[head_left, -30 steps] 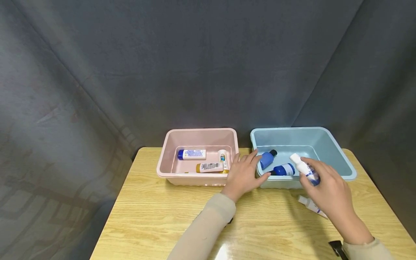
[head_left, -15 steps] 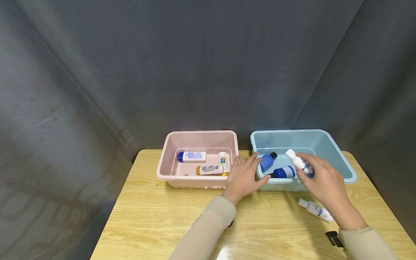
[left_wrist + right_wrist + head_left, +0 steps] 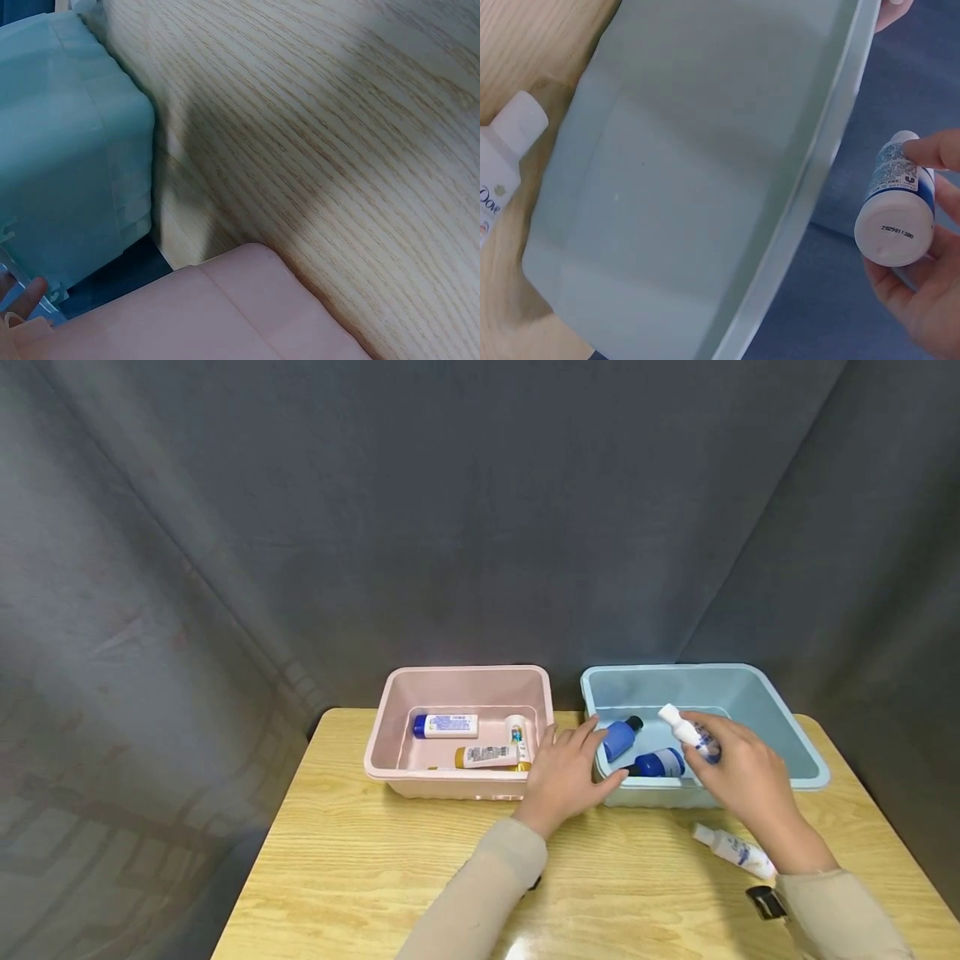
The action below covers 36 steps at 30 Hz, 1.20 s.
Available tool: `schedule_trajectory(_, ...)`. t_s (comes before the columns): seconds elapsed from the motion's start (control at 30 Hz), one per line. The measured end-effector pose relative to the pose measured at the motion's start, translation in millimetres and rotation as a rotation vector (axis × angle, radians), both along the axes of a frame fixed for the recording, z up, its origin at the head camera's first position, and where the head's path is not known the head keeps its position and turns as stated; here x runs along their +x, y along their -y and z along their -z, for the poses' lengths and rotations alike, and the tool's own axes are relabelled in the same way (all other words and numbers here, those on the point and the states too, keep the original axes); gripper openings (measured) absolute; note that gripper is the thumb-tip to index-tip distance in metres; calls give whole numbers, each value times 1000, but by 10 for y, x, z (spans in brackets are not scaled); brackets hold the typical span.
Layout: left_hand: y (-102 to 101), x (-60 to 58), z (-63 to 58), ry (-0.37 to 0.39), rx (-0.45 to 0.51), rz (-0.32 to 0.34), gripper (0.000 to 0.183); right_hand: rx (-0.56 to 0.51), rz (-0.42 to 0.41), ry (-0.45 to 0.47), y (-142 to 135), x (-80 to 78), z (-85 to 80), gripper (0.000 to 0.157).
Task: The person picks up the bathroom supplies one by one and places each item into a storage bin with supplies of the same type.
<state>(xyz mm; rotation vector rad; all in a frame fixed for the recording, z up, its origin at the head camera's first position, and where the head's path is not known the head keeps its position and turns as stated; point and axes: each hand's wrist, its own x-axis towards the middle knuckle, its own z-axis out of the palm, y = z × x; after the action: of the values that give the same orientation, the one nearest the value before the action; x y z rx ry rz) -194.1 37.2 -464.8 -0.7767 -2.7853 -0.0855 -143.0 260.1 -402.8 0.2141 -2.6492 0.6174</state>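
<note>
My right hand (image 3: 738,768) pinches a small white bottle (image 3: 681,728) between thumb and fingers, over the near side of the light blue bin (image 3: 675,675). Its cap points up and to the left. In the right wrist view, the round base of this bottle faces the camera and bears a printed date. My left hand (image 3: 566,772) has its fingers spread at the blue bin's near left corner, beside the pink bin (image 3: 465,673). Inside the blue bin lie a light blue bottle (image 3: 618,739) and a darker blue bottle (image 3: 660,763), both dark-capped.
On the wooden table (image 3: 360,877), a white Dove bottle (image 3: 738,853) lies in front of the blue bin. The pink bin holds a blue-capped white tube (image 3: 450,726), a gold-capped tube (image 3: 489,756) and a white container (image 3: 517,731). A grey curtain (image 3: 480,527) hangs behind.
My right hand has moved slightly left and farther over the blue bin with the white bottle, showing more of the Dove bottle on the table. The left hand keeps its place.
</note>
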Motion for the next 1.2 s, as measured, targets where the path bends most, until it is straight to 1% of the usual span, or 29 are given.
schedule_trajectory(0.27,4,12,-6,-9,-6,-6,73,-11,20,123,16,-86,66,50)
schedule_trajectory(0.57,-27,11,-4,9,7,-6,72,5,44,191,-9,-160,134,49)
schedule_trajectory(0.77,-16,9,-6,-9,0,-14,72,20,42,234,-40,-199,172,47)
schedule_trajectory(0.87,-8,9,-2,-12,-6,-13,72,7,41,219,-62,-208,188,43)
schedule_trajectory(1.07,-7,23,-24,6,-15,-14,73,-8,42,150,-94,-211,161,37)
schedule_trajectory(1.2,-14,16,-46,11,-14,-14,74,-2,46,143,-95,-213,131,35)
